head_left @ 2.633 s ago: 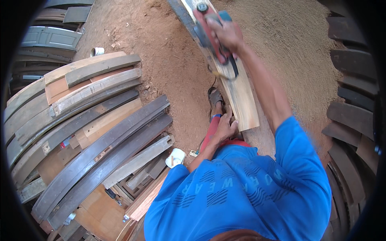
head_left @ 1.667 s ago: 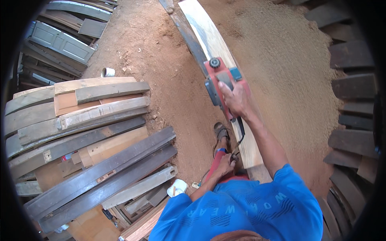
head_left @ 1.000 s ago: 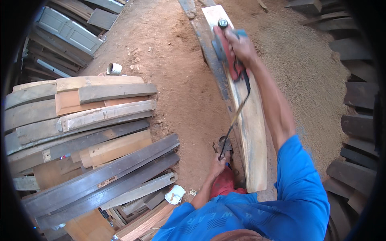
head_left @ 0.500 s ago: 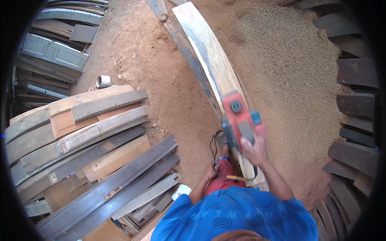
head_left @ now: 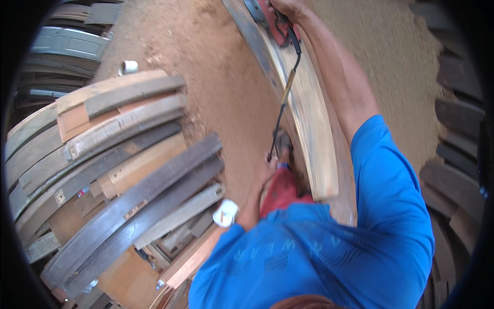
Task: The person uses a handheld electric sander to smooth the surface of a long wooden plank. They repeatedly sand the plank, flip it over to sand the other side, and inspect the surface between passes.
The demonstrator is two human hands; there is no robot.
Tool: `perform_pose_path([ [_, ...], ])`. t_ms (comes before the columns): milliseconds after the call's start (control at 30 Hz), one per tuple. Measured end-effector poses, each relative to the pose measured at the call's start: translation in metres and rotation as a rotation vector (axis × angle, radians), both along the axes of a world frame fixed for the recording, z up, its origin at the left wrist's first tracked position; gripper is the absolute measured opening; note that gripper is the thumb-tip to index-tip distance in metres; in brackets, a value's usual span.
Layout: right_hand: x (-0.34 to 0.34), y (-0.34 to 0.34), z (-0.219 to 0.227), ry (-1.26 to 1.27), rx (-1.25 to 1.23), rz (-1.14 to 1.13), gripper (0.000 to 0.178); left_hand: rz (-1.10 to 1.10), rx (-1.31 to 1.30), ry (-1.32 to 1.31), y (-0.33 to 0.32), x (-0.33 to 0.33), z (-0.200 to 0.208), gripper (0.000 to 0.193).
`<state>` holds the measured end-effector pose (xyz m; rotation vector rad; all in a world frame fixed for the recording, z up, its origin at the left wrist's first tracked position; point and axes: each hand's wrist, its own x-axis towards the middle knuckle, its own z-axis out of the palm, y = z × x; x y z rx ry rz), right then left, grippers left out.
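My right arm stretches far forward, and my right hand (head_left: 289, 8) is closed around the rear handle of a red electric planer (head_left: 275, 24). The planer rests on a long pale wooden board (head_left: 315, 129) near the top edge; its front is cut off by the picture. From its back a black power cord (head_left: 298, 59), with a tan-wrapped stretch, runs down to my left hand (head_left: 268, 166). That hand is low by my left leg, its fingers closed on the cord. Beneath the pale board lies a darker, weathered plank (head_left: 256, 50).
Stacked boards (head_left: 121, 154) fill the left side, with a white bucket (head_left: 225, 213) beside them and a white container (head_left: 128, 67) farther off. Wood shavings (head_left: 391, 67) cover the ground at right, bordered by dark planks (head_left: 460, 116). My foot (head_left: 283, 141) stands beside the board.
My right hand has pushed the planer forward along the board, from near my body to the top edge. The cord has drawn out straighter between planer and left hand. The view has shifted.
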<state>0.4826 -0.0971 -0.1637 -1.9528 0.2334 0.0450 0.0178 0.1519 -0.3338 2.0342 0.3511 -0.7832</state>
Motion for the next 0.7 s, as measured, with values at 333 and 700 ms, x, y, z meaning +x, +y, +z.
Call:
perform_pose_path([
  [333, -0.392, -0.026, 0.002, 0.068, 0.08, 0.055, 0.054, -0.354, 0.176, 0.279, 0.015, -0.108, 0.012, 0.038],
  [700, -0.6, -0.022, 0.032, 0.258, 0.126, 0.041, 0.082, -0.453, 0.04, 0.173, 0.005, -0.177, -0.011, 0.033],
])
